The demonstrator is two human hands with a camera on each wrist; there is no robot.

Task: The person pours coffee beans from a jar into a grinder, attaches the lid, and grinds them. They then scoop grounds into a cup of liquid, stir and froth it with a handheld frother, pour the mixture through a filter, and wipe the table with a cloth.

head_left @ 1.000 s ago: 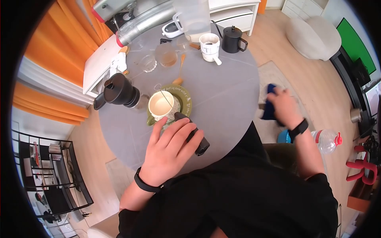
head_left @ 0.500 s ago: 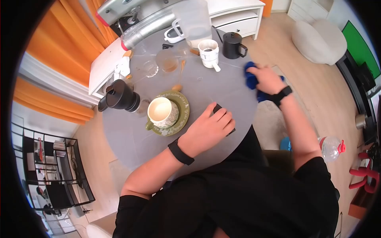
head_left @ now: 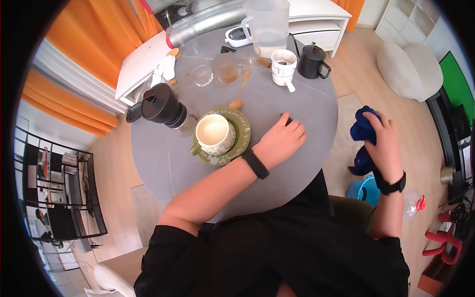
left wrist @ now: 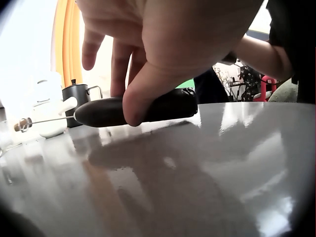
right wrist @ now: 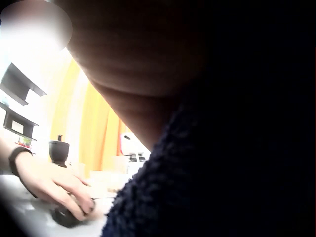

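Note:
My left hand [head_left: 281,141] is low over the right half of the round grey table, well right of the cup. Its thumb and fingers pinch the dark handle of a handheld milk frother [left wrist: 168,106]. In the left wrist view the thin whisk end points left, level with the tabletop. Beyond the table's right edge, my right hand [head_left: 387,151] grips a dark blue cloth [head_left: 363,127], which hangs in folds and fills much of the right wrist view. A patterned cup [head_left: 213,134] of pale liquid rests on a green saucer [head_left: 243,146].
Left of the cup stands a black-topped moka pot [head_left: 162,105]. A wooden spoon [head_left: 236,104], glass dishes, a white dripper cup [head_left: 284,69], a black kettle [head_left: 312,61] and a clear pitcher [head_left: 269,24] occupy the back. A blue bucket [head_left: 363,190] sits below the right edge.
My left hand has carried the frother rightward, away from the cup. My right hand brought the cloth up to the table's right edge, then drew it back out over the floor.

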